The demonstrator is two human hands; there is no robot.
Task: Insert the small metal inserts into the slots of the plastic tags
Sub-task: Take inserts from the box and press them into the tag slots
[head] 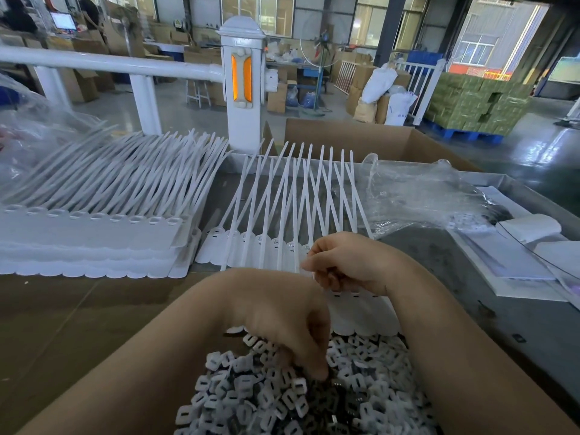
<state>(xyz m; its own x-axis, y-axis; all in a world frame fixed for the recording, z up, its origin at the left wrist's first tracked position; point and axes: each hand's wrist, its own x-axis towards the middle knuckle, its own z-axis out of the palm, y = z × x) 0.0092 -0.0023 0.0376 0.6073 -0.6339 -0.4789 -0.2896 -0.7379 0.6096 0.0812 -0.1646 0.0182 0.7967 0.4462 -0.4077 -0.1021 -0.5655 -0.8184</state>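
The person's left hand [282, 321] is reaching down into the heap of small inserts [270, 400] in the cardboard box [94, 365] nearest them, fingers curled and fingertips digging among the white and dark pieces; whether it is actually pinching one I cannot tell. The right hand [348, 262] is hovering just beyond the box's far edge, fingers curled over a sheet of joined plastic tags [361, 312] that is lying against that edge, and seeming to pinch something tiny. Behind it a second row of tags [251, 249] is fanning its long tails toward the table's back edge. A thick stack of tags [91, 243] is filling the left side, crumpled clear plastic [417, 193] the right, leaving bare table [455, 262] only beside the right wrist.
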